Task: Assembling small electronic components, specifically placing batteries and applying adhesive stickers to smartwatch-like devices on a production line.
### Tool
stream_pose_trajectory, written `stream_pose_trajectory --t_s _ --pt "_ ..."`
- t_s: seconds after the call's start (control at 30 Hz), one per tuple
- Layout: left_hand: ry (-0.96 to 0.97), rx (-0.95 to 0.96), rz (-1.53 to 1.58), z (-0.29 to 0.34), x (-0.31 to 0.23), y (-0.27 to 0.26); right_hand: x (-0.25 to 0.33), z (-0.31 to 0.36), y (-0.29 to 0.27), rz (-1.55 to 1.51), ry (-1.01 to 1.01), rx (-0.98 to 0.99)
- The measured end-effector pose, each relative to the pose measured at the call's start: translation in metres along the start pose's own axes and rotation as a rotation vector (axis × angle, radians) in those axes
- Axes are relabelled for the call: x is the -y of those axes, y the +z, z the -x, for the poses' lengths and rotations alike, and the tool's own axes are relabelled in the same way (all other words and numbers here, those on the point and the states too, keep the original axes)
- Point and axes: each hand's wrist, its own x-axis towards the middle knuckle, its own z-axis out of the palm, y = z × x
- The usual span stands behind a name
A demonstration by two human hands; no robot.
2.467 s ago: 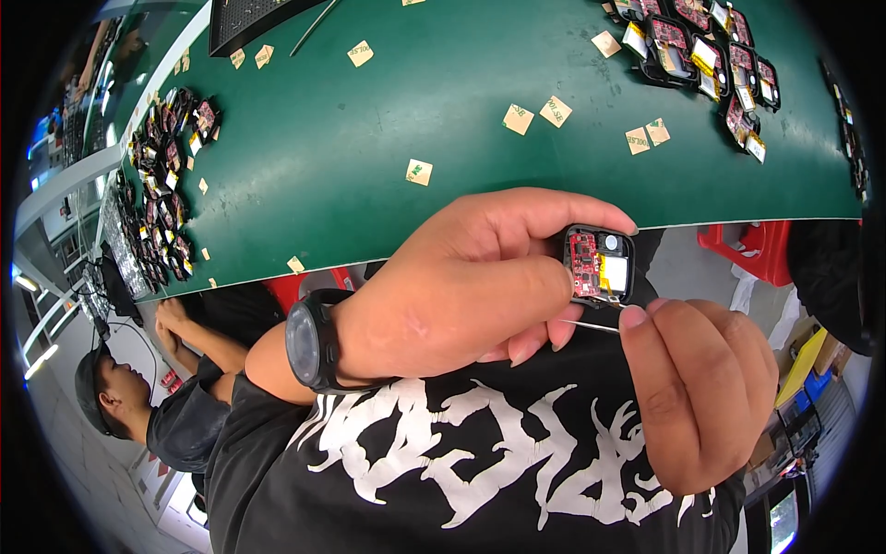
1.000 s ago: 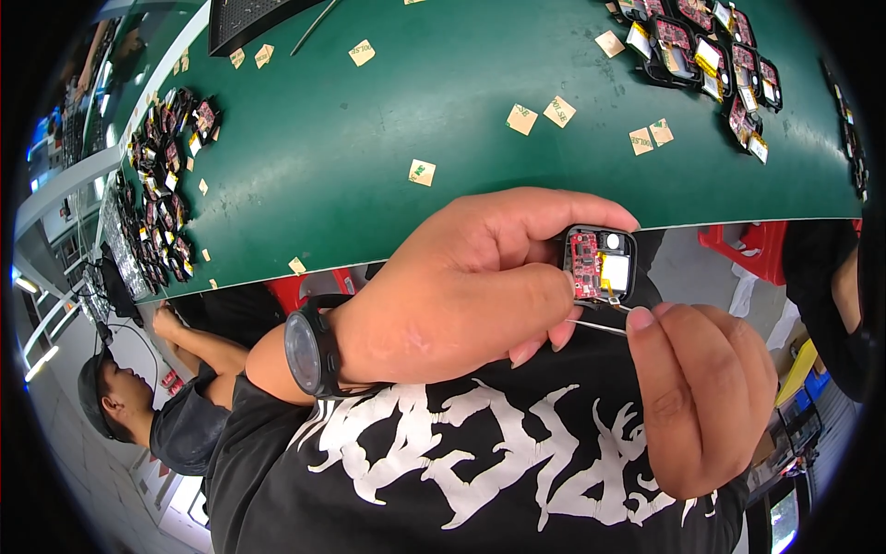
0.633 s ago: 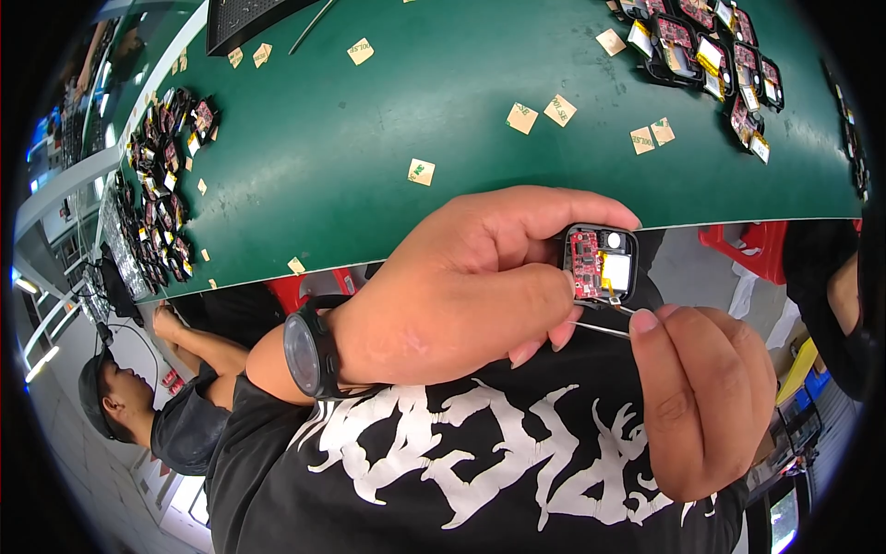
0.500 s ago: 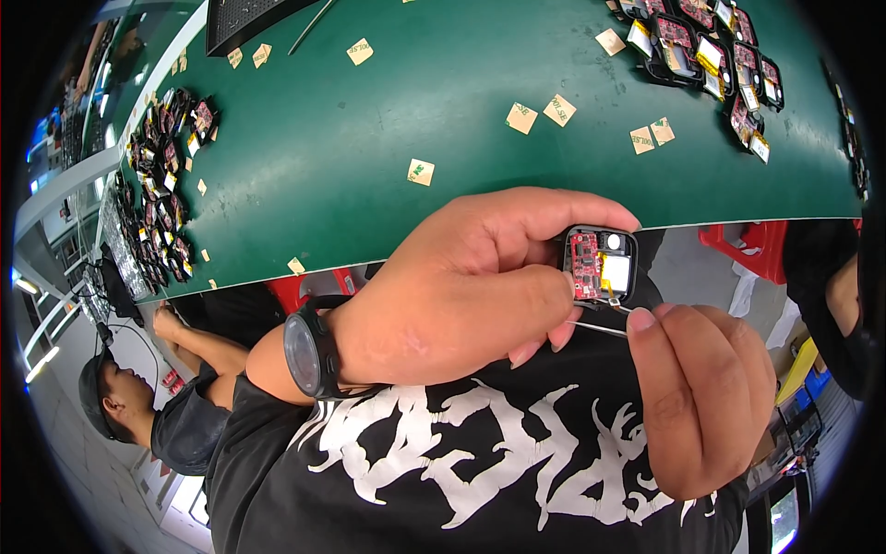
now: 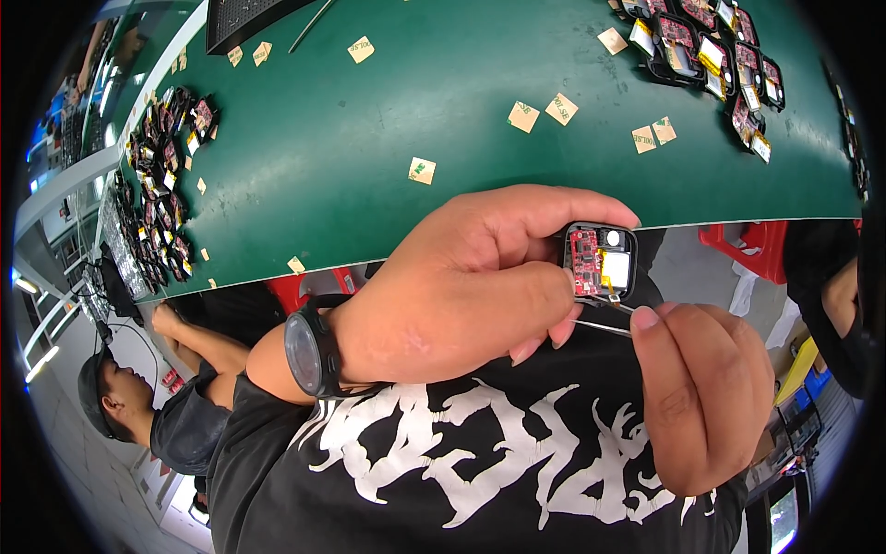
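My left hand [image 5: 480, 286] is closed around a small black device housing [image 5: 630, 242], gripped at its left side between thumb and fingers. Inside the housing lie a red circuit board [image 5: 587, 260], a white battery [image 5: 616, 268] with yellow tape, and a round white part above it. My right hand [image 5: 706, 397] pinches a pair of thin metal tweezers [image 5: 604, 326]. Their tips point left at the housing's lower edge, beside a small connector piece [image 5: 613, 298]. Whether the tips grip that piece I cannot tell.
On the green table [image 5: 314, 157] lie scattered square paper stickers [image 5: 423, 171]. Clusters of similar open housings stand at the far right [image 5: 678, 46] and left [image 5: 166, 185]. A black tray [image 5: 249, 23] sits at the far left. Another person [image 5: 138, 397] sits to my left.
The tweezers have shifted slightly at the housing's lower edge, and their arms show more plainly. My left hand and the housing have hardly moved.
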Motion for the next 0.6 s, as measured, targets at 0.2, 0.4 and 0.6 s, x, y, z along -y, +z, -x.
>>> stream_pose_trajectory --t_s 0.2,0.4,0.6 --pt "0.02 -0.008 -0.002 0.0002 0.0025 0.0001 0.0046 -0.0023 -0.0021 -0.014 0.035 0.014" --pt "0.014 -0.004 0.027 0.0006 -0.0009 0.0019 0.0055 -0.0024 -0.0015 0.005 0.052 0.008" --pt "-0.001 -0.007 -0.01 0.0009 0.0 -0.0001 0.0037 -0.0034 -0.0013 -0.008 0.037 0.007"
